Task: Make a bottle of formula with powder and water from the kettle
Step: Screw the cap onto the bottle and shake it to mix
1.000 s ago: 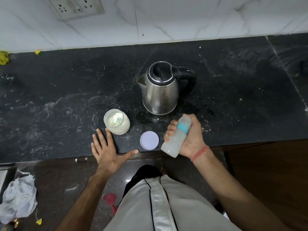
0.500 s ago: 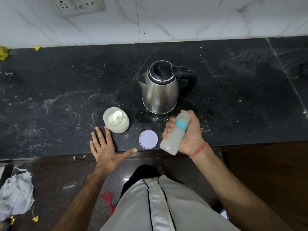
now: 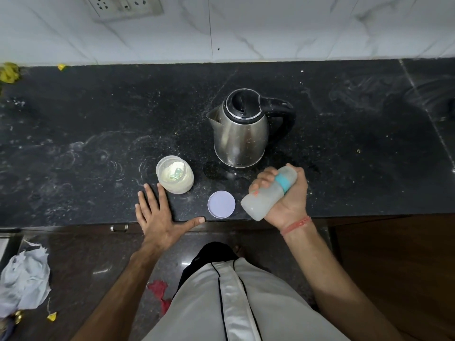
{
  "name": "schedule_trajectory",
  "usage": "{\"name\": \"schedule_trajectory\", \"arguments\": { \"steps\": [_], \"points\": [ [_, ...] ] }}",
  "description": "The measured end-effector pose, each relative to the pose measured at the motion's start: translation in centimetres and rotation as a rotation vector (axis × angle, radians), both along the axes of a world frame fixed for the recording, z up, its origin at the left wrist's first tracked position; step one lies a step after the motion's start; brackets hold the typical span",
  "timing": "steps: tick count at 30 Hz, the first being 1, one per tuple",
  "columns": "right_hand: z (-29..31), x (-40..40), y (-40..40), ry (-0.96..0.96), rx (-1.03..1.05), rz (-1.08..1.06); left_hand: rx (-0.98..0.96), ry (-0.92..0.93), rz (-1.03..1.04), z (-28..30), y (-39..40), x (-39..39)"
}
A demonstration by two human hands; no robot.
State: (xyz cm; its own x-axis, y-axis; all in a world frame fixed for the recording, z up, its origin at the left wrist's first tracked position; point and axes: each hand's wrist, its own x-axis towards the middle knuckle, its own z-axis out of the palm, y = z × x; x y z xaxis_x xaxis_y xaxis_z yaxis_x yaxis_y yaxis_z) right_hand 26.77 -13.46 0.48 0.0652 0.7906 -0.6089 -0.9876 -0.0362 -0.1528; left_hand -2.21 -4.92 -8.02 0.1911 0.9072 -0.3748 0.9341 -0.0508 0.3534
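Note:
My right hand [image 3: 289,195] grips a capped baby bottle [image 3: 263,198] with a teal ring, tilted with its base toward me; cloudy white liquid fills it. A steel kettle [image 3: 240,134] with a black lid and handle stands on the black counter [image 3: 73,134], just beyond that hand. An open jar of pale powder [image 3: 175,177], a scoop lying inside, stands left of the kettle. Its lilac lid [image 3: 221,204] lies flat near the counter's front edge. My left hand [image 3: 160,215] rests flat on the counter edge, fingers spread, just in front of the jar.
The counter is dusted with powder and ring marks. A white tiled wall with a socket plate [image 3: 123,6] rises behind it. Crumpled white cloth [image 3: 24,279] lies on the floor at lower left. Yellow scraps [image 3: 8,72] sit at the counter's far left.
The bottle in my right hand has shifted slightly up and down, tilted about the same. My left hand stays flat on the counter edge.

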Motion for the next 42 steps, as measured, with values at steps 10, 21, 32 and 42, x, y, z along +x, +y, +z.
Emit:
{"name": "schedule_trajectory", "arguments": {
  "steps": [10,21,32,42],
  "points": [
    [0.2,0.5,0.0,-0.015,0.019,-0.064,0.017,-0.003,0.005,0.2,-0.1,0.0],
    [0.3,-0.2,1.4,-0.014,-0.019,-0.008,0.023,0.003,0.014,0.0,-0.1,0.1],
    [0.2,0.0,0.7,-0.008,-0.019,-0.015,0.019,-0.003,-0.003,-0.2,0.0,0.0],
    [1.6,-2.2,0.5,-0.296,0.005,0.263,0.025,-0.005,0.007,-0.1,-0.1,0.1]
  ]
}}
